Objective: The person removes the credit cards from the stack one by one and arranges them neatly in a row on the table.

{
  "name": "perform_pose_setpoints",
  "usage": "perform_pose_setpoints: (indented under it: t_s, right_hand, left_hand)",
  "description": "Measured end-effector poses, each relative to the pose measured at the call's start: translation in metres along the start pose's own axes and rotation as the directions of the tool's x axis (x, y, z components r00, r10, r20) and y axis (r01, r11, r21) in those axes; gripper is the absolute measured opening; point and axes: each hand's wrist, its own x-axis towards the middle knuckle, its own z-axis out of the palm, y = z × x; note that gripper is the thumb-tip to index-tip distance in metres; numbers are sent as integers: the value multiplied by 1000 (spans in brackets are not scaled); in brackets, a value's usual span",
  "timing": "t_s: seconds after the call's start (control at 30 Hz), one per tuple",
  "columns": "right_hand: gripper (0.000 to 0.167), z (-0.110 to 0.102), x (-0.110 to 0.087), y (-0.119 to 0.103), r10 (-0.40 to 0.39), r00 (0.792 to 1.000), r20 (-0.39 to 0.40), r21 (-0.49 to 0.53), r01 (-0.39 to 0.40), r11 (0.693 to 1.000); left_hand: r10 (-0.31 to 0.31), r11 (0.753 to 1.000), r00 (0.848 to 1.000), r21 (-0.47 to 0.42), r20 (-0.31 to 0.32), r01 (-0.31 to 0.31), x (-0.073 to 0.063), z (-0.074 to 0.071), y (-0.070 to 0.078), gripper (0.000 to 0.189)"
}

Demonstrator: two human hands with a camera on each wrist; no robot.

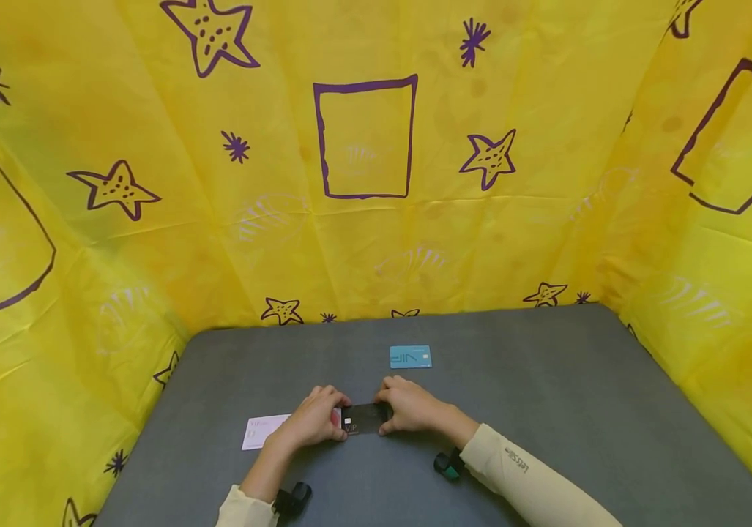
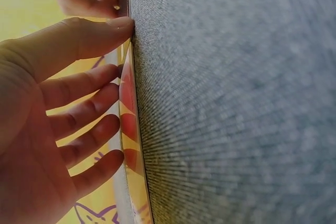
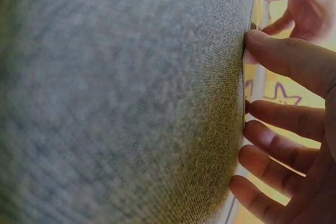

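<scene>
A black card (image 1: 364,419) marked "VIP" lies flat on the grey tabletop between my two hands. My left hand (image 1: 310,419) grips its left end, thumb at the near edge and index finger at the far edge. The right hand (image 1: 415,406) pinches its right end in the same way. Under the left hand shows part of a card with red shapes (image 2: 128,125), beside the black card's left edge; the rest is hidden by the hand. Further left, a pale pink card (image 1: 263,430) sits partly behind that hand.
A blue "VIP" card (image 1: 411,356) lies beyond my hands on the grey table (image 1: 514,380). Yellow cloth (image 1: 362,249) with purple drawings stands behind the table and on both sides. Each wrist wears a small dark camera.
</scene>
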Motion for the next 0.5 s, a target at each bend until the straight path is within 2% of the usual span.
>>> perform_pose_setpoints:
  t_s: [0.5]
  right_hand:
    - [48,-1,0,-1,15,1000,11,-4,-15,1000]
  left_hand:
    - [-30,999,999,-24,17,30,-1,0,0,45]
